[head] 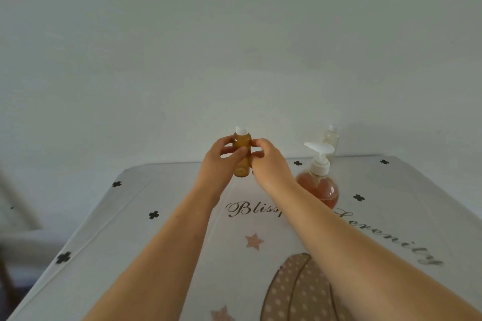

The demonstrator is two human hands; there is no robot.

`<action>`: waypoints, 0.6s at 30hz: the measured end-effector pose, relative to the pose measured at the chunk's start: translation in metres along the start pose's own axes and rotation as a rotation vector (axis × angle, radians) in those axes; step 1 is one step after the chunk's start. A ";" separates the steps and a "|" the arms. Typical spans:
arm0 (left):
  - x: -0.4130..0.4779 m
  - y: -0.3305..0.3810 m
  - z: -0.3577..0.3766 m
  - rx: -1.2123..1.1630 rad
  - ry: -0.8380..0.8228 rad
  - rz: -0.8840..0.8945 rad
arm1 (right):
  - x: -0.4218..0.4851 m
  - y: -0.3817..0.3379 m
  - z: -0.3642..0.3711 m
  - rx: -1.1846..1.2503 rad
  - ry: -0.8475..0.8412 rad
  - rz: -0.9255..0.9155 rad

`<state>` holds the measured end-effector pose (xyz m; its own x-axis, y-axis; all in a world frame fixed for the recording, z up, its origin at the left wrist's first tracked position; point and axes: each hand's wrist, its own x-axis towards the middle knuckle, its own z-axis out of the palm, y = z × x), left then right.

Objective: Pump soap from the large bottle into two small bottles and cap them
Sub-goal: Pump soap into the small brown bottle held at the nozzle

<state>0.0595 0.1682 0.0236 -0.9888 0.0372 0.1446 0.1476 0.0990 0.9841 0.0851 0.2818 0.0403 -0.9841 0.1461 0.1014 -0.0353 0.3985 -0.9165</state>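
A small amber bottle (pixel 242 156) with a white cap is held upright above the table's far edge. My left hand (pixel 221 161) grips its body, thumb across the front. My right hand (pixel 268 164) pinches its right side with thumb and fingertips. The large pump bottle (pixel 319 182), round, with orange-brown soap and a white pump head, stands on the table just right of my right wrist. A second small bottle (pixel 331 139), pale and clear with a white cap, stands at the table's back edge behind the pump bottle.
The table (pixel 161 242) wears a white cloth with black clover marks, stars and script lettering. A plain pale wall rises right behind it. At the far left, off the table, something grey and blurred shows lower down.
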 end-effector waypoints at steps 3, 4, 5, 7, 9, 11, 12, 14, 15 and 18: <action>-0.022 0.008 -0.001 0.010 -0.016 0.031 | -0.017 0.003 -0.008 0.017 0.003 -0.014; -0.029 0.010 -0.001 0.017 -0.023 0.038 | -0.022 0.006 -0.012 0.011 -0.004 -0.017; -0.034 0.010 -0.002 0.021 -0.031 0.041 | -0.027 0.008 -0.015 0.002 -0.017 -0.024; -0.047 0.011 0.000 0.029 -0.039 0.045 | -0.039 0.013 -0.025 -0.041 -0.045 -0.044; -0.057 0.009 0.004 0.059 -0.037 0.052 | -0.049 0.017 -0.035 -0.084 -0.059 -0.069; -0.065 0.008 0.007 0.110 -0.021 0.063 | -0.058 0.018 -0.045 -0.086 -0.038 -0.072; -0.068 0.007 0.009 0.132 -0.018 0.069 | -0.062 0.018 -0.051 -0.092 -0.019 -0.070; -0.075 0.008 0.012 0.160 -0.018 0.077 | -0.069 0.018 -0.061 -0.130 0.026 -0.066; -0.077 0.008 0.013 0.164 -0.022 0.081 | -0.071 0.018 -0.066 -0.145 0.048 -0.066; -0.086 0.008 0.018 0.197 -0.030 0.090 | -0.075 0.016 -0.076 -0.205 0.099 -0.068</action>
<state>0.1462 0.1839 0.0176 -0.9707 0.0835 0.2254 0.2400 0.2860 0.9277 0.1715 0.3457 0.0476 -0.9585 0.1962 0.2068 -0.0550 0.5845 -0.8095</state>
